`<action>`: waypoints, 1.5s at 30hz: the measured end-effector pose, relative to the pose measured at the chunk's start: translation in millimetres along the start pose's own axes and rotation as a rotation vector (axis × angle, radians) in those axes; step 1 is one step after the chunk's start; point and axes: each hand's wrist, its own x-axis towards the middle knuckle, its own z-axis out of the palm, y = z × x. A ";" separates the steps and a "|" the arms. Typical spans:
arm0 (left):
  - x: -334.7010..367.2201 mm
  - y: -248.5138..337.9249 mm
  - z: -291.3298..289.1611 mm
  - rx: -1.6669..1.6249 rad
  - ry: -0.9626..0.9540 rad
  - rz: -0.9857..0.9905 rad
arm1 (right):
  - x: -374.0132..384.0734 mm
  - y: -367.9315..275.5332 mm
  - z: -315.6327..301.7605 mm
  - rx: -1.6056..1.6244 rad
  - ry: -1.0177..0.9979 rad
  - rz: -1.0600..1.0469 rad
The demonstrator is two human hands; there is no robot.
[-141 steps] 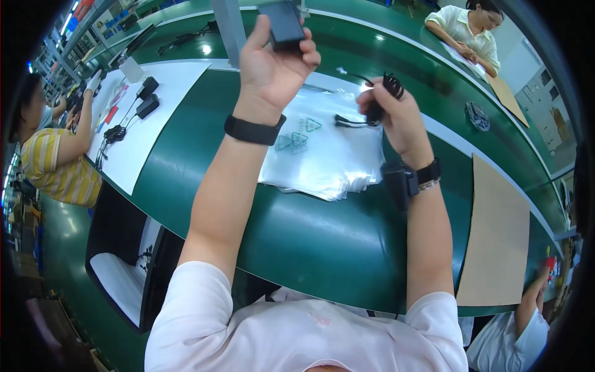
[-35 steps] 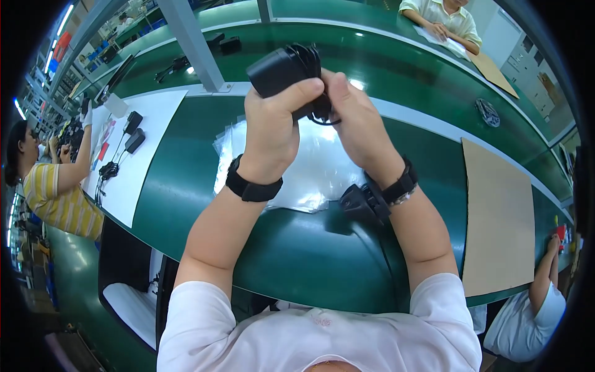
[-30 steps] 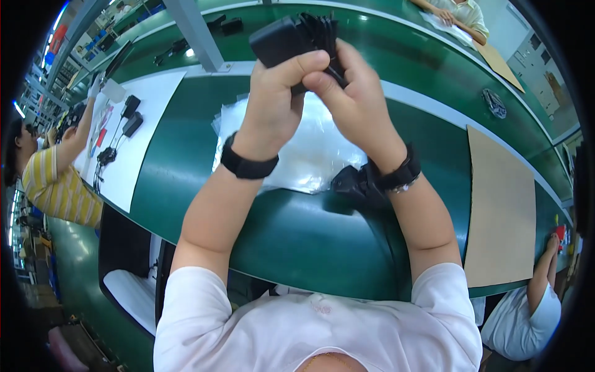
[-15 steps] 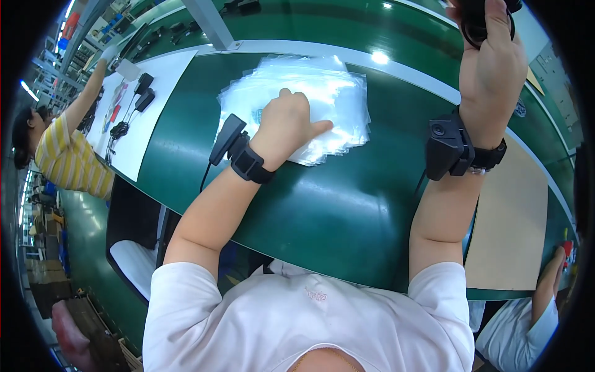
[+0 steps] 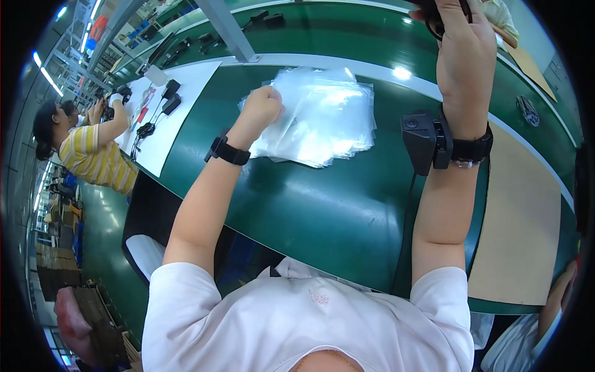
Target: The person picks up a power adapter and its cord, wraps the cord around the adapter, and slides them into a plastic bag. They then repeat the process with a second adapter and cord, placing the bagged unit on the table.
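A loose stack of clear plastic bags (image 5: 328, 118) lies on the green table in front of me. My left hand (image 5: 260, 110) is at the stack's left side, its fingers curled and pinched on the edge of a clear bag there. Raised at the upper right, my right hand (image 5: 466, 53) is wrapped round a black corded device (image 5: 437, 18) with a loop of cable. The picture's upper edge cuts off part of this device, so its full shape is hidden. Each wrist wears a black strap; a boxy black camera (image 5: 418, 139) sits on the right one.
A brown cardboard sheet (image 5: 517, 217) lies on the table at right. On a white sheet (image 5: 186, 99) at left are black adapters (image 5: 171, 102) and a coiled cable (image 5: 145, 130). A person in a yellow striped shirt (image 5: 96, 152) works there. A grey post (image 5: 226, 28) rises behind the bags.
My left hand has moved from above the middle of the bags to their left edge and closed there. My right hand still grips the black corded device, slightly further left in view.
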 end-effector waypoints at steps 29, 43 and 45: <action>-27.8 39.7 27.3 -0.192 -0.095 -0.073 | -7.1 7.8 5.9 -0.001 -0.239 0.175; -22.9 31.6 1.4 -0.037 -0.001 0.018 | -80.7 109.7 -17.5 0.430 -0.155 1.217; -17.2 36.6 4.6 0.122 0.001 0.102 | -82.2 103.1 -16.1 0.542 -0.279 1.159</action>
